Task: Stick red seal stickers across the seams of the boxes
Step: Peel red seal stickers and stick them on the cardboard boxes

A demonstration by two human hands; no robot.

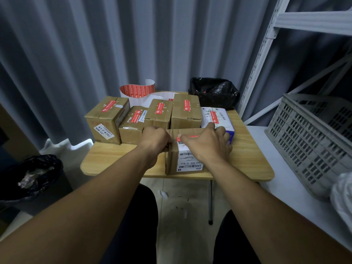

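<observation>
A: status on the front box [172, 162]?
B: sits at the near edge of the desk [118, 159], centre, white label on the near face. Red seal sticker [190, 136] lies on its top, along the near edge.
A: grips?
B: left grip [155, 139] clenched, fingers curled on the box's top left edge. Right grip [208, 141] released, palm down on the box top, fingers spread toward the far right corner, thumb [183, 138] flat on the sticker's left end.
A: other boxes?
B: 4 brown boxes [185, 111] in a row just behind it, each with 1 red sticker on top. White box [217, 117] at the right rear, touching the front box, also stickered.
A: supply?
B: sticker sheet [133, 91] curled at the desk's back edge. Black bag [213, 92] behind the row on the right. Grey crate [308, 138] off to the right, well apart.
</observation>
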